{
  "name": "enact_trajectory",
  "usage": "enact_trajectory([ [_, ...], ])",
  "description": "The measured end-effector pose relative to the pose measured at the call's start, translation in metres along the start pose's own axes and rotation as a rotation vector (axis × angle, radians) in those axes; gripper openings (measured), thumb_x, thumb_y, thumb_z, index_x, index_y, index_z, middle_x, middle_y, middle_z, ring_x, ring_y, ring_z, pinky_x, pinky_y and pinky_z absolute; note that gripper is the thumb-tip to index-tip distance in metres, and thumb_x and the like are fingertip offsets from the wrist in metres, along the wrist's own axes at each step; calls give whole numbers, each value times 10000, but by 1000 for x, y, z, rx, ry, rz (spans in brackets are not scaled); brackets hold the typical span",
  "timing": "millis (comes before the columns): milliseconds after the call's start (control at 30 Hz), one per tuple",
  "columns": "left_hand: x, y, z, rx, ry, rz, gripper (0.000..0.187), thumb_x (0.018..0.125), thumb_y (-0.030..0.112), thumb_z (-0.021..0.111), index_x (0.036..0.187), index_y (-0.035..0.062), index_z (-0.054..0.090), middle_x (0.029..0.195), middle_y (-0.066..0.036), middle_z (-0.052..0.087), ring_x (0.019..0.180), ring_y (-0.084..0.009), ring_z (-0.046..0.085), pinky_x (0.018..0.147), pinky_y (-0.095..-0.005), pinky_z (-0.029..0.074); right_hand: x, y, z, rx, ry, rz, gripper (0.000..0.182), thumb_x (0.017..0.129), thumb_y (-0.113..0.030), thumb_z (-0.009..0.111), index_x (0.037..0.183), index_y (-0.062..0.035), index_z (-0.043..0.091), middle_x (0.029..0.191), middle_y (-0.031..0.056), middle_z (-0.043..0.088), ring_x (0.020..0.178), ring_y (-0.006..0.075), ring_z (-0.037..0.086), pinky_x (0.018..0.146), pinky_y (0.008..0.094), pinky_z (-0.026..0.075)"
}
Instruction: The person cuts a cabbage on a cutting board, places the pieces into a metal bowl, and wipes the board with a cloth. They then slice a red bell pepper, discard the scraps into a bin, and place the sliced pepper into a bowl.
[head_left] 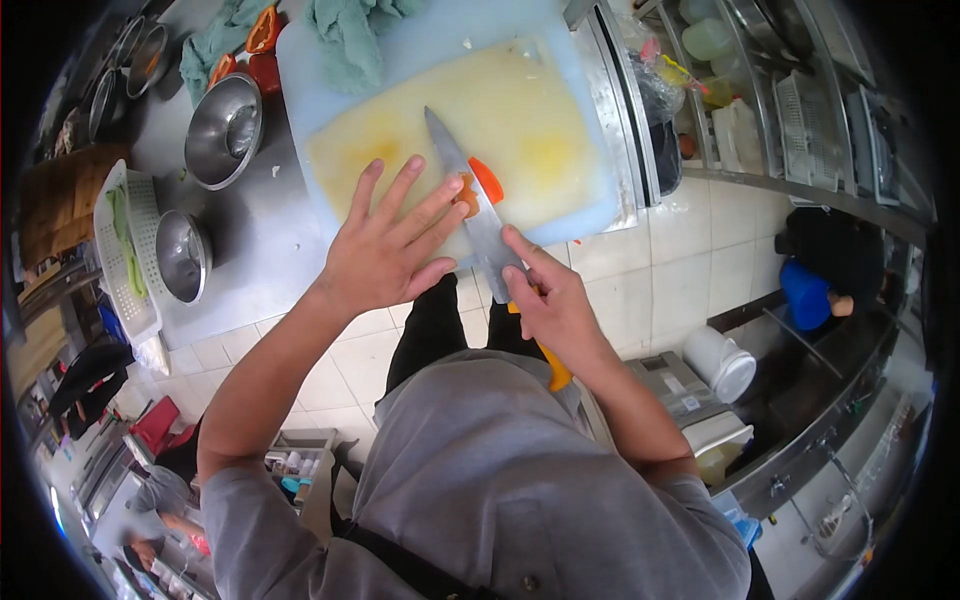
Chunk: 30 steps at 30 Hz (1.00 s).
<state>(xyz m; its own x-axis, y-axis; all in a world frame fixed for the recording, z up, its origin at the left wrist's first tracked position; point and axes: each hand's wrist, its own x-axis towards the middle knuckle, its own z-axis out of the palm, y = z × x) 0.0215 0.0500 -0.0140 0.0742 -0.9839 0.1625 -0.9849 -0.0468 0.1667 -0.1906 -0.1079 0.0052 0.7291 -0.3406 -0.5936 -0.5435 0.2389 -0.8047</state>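
My right hand (548,295) is closed on a large knife (482,215) with a yellow handle, its blade pointing up and left over the yellowed cutting board (380,130). Against the right side of the blade lies an orange-red piece of pepper (486,180). My left hand (392,240) is spread, with its fingertips at the left side of the blade, touching a brownish-orange piece (467,196) that they partly cover. This board rests on a larger pale blue board (300,70).
Steel bowls (222,135) (182,255), a white basket (135,250) with green vegetables, cut red peppers (264,75) and a green cloth (345,45) lie leftward. Shelving (760,120) stands right. Another person (835,260) is at far right; others are at lower left.
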Motion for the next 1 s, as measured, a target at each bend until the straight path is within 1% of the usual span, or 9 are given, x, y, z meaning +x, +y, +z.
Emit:
enact_trajectory([
  [67, 4, 0, -1, -11, -120, 16, 694, 895, 456, 700, 1514, 180, 545, 1658, -41, 406, 1499, -453, 341, 1214, -713, 229, 0, -3, -2, 8, -15, 9, 516, 1061, -132, 582, 1557, -28, 483, 733, -24, 532, 570, 36, 454, 511, 233, 422],
  [200, 14, -3, -9, -17, -206, 26, 678, 887, 368, 693, 1512, 153, 542, 1655, -48, 406, 1517, -451, 313, 1228, -689, 224, 2, -4, -4, 14, -39, 2, 522, 1054, -165, 572, 1546, -11, 489, 726, -15, 550, 596, 42, 465, 540, 245, 431],
  [267, 22, -5, -14, -130, -190, 5, 664, 847, 183, 685, 1494, 125, 545, 1612, -57, 463, 1509, -459, 337, 1239, -669, 222, 4, 3, -6, 15, -48, -21, 526, 1052, -164, 574, 1549, -16, 487, 720, -14, 544, 581, 45, 465, 531, 246, 434],
  [400, 47, -13, -22, -178, -184, 46, 701, 788, 42, 667, 1475, 118, 550, 1531, -73, 556, 1494, -448, 381, 1243, -651, 233, 7, -2, -9, 43, -85, 22, 516, 1068, -111, 578, 1568, -44, 473, 724, -19, 509, 513, 46, 456, 470, 233, 427],
  [467, 53, -15, -25, -212, -169, 59, 747, 739, -33, 660, 1463, 109, 546, 1422, -83, 637, 1473, -427, 429, 1236, -634, 259, 7, 1, -12, 55, -98, 26, 514, 1066, -107, 577, 1566, -48, 478, 727, -15, 522, 502, 47, 459, 468, 234, 430],
  [700, 59, -10, -36, -207, -170, 45, 675, 751, -33, 629, 1415, 86, 601, 1420, -116, 641, 1478, -420, 426, 1229, -600, 293, -16, 6, -34, 62, -277, 122, 502, 1051, -72, 577, 1548, -67, 506, 765, 19, 611, 481, 53, 488, 444, 242, 445],
  [800, 83, -5, -53, -324, -85, -15, 654, 755, -46, 601, 1397, 80, 627, 1438, -149, 630, 1473, -434, 423, 1230, -595, 294, -36, 3, -56, 193, -211, 72, 510, 1042, -59, 576, 1547, -75, 509, 773, 24, 623, 479, 55, 497, 436, 242, 449],
  [867, 111, 3, -70, -127, 43, 37, 610, 799, -29, 598, 1400, 76, 604, 1482, -96, 602, 1517, -384, 370, 1258, -575, 258, -46, -9, -74, 184, -51, -2, 506, 1040, -81, 570, 1543, -69, 513, 738, 15, 589, 482, 57, 492, 446, 251, 444],
  [1000, 177, 51, -69, 9, 55, 323, 633, 792, 30, 659, 1417, 95, 590, 1604, -39, 485, 1535, -382, 339, 1238, -592, 300, -57, -35, -115, 81, 319, -179, 510, 1030, -95, 549, 1539, -75, 518, 723, 15, 567, 527, 61, 495, 475, 273, 449],
])
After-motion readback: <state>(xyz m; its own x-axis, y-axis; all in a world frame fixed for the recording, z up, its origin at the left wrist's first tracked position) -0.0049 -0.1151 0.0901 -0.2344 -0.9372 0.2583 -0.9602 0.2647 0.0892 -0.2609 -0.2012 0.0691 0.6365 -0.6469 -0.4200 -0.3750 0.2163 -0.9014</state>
